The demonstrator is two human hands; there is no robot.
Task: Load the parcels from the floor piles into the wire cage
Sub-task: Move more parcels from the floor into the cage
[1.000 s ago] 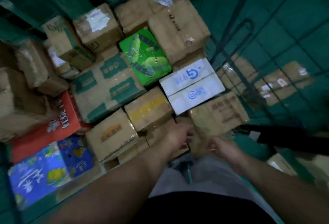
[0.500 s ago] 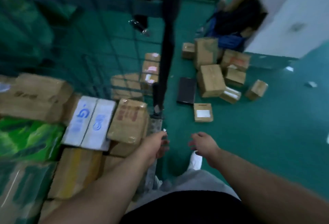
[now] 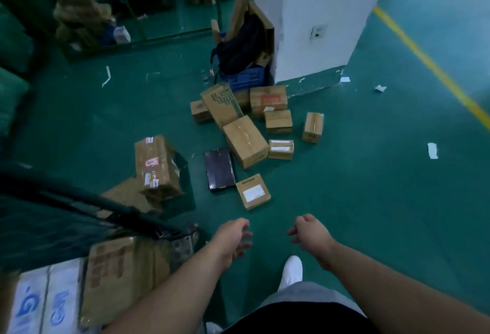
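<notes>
Hanging over the green floor (image 3: pixel 371 201), both hands are empty. The left hand (image 3: pixel 233 238) and the right hand (image 3: pixel 310 235) are near each other but apart. Their fingers are loosely curled and hold nothing. Below the right hand a white shoe (image 3: pixel 291 271) stands on the floor.

The wire cage (image 3: pixel 106 206) is at the near left, with its dark top rail running across the corner. Inside it a brown box (image 3: pixel 119 278) lies beside white boxes with blue print (image 3: pixel 39 304). Beyond the rail stands a tall taped box (image 3: pixel 156 165) with several stickers; I cannot tell whether it is inside the cage or outside.

The floor pile lies farther away, in the middle of the scene. Nearest to the hands is a small box with a white label (image 3: pixel 253 191), just beside a flat black parcel (image 3: pixel 219 169). Behind them a long brown box (image 3: pixel 245 141) lies at an angle, touching a small labelled box (image 3: pixel 281 149) on its right. Farther back are a tall box with green print (image 3: pixel 221 104), a box with an orange label (image 3: pixel 268 99) and a few smaller cartons. One upright box (image 3: pixel 313 127) stands a little apart on the right.

Behind the pile a blue crate (image 3: pixel 248 79) and a black backpack (image 3: pixel 241 42) lean at the white pillar (image 3: pixel 318 15). A yellow line (image 3: pixel 424 60) crosses the floor at the far right.
</notes>
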